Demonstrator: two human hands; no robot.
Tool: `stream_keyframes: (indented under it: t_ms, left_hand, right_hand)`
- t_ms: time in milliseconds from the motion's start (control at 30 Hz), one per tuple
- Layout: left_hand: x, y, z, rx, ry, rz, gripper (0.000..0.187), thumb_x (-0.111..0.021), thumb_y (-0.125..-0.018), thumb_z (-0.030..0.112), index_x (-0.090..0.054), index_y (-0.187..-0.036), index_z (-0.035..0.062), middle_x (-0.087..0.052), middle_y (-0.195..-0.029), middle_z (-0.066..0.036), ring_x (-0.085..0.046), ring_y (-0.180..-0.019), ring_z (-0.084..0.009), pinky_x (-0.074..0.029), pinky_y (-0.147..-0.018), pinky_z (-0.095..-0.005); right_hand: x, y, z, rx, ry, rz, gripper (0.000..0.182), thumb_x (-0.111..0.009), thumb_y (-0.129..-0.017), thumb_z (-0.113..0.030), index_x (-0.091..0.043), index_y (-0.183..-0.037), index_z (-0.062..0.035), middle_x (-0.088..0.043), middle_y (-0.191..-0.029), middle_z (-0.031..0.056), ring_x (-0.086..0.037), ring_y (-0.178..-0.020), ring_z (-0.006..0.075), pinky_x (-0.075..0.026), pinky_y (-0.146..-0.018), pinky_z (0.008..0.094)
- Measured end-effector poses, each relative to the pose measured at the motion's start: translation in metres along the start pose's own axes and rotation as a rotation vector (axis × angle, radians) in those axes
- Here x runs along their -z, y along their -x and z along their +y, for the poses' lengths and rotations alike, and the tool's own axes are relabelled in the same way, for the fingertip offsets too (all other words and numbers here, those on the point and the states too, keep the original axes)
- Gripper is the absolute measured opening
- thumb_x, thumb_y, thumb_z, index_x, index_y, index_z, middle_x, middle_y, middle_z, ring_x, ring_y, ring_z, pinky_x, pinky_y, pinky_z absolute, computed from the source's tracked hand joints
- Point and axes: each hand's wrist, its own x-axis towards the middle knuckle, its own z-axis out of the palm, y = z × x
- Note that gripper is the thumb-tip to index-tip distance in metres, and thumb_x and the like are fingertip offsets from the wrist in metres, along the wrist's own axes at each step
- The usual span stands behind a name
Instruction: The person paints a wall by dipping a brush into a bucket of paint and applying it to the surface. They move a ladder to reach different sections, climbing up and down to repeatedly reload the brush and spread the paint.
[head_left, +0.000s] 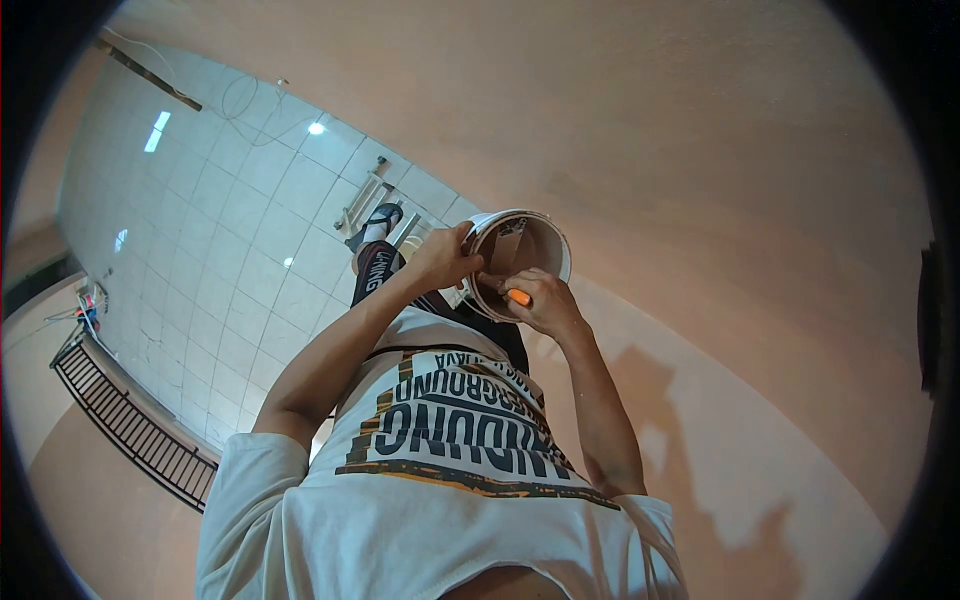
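A white bucket (pixel 566 250) with brownish paint smeared inside is tilted toward me, in front of my waist. My left hand (pixel 448 258) is closed on its left rim, with the thumb near the inner wall. At the near right side of the opening, my right hand (pixel 545 302) is wrapped round a tool with an orange handle (pixel 519 297). The handle's end points up toward me. The tool's working end is low in the bucket opening and I cannot make out its kind.
A sandalled foot (pixel 380 220) is beside metal ladder-like parts (pixel 362 205). White floor tiles (pixel 230 200) stretch below left, with a loose cable (pixel 240 110) along the wall. A black railing (pixel 130 425) is at lower left. A peach-coloured wall (pixel 700 180) rises on the right.
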Motion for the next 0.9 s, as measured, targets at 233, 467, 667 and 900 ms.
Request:
stream_keyframes:
  t_ms: [233, 467, 667, 900]
  left_hand:
    - [-0.011, -0.007, -0.009, -0.028, -0.097, 0.014, 0.033, -0.062, -0.084, 0.015, -0.053, -0.109, -0.0047, -0.068, -0.076, -0.019, -0.069, -0.061, -0.0243, -0.054, -0.058, -0.0355]
    - [-0.019, -0.014, -0.015, -0.013, -0.017, 0.001, 0.030, -0.059, -0.084, 0.013, -0.053, -0.106, -0.0050, -0.068, -0.074, -0.019, -0.070, -0.062, -0.0244, -0.055, -0.059, -0.0349]
    - [-0.026, -0.024, -0.029, -0.041, -0.049, 0.019, 0.029, -0.058, -0.083, 0.012, -0.052, -0.105, -0.0057, -0.068, -0.074, -0.018, -0.071, -0.061, -0.0237, -0.057, -0.060, -0.0343]
    - [-0.034, -0.024, -0.026, -0.019, -0.054, 0.022, 0.030, -0.061, -0.082, 0.017, -0.055, -0.102, -0.0045, -0.069, -0.075, -0.019, -0.071, -0.062, -0.0259, -0.057, -0.062, -0.0362]
  right_hand:
    - [0.036, 0.042, 0.011, -0.204, -0.443, 0.199, 0.026, -0.075, -0.078, -0.006, -0.072, -0.104, -0.0052, -0.072, -0.092, 0.0094, -0.067, -0.083, 0.0153, -0.052, -0.076, 0.0273]
    - [0.011, 0.101, 0.078, -0.319, -1.134, 0.573, 0.027, -0.068, -0.089, -0.010, -0.062, -0.113, 0.0008, -0.069, -0.105, 0.0133, -0.068, -0.095, 0.0203, -0.058, -0.085, 0.0357]
    - [-0.060, 0.118, 0.122, -0.244, -1.757, 0.807, 0.029, -0.068, -0.089, -0.016, -0.061, -0.115, -0.0033, -0.067, -0.109, 0.0114, -0.067, -0.097, 0.0233, -0.058, -0.087, 0.0379]
    - [-0.065, 0.112, 0.112, -0.200, -1.461, 0.899, 0.023, -0.068, -0.089, -0.012, -0.065, -0.108, 0.0000, -0.069, -0.104, 0.0113, -0.068, -0.092, 0.0239, -0.059, -0.082, 0.0369]
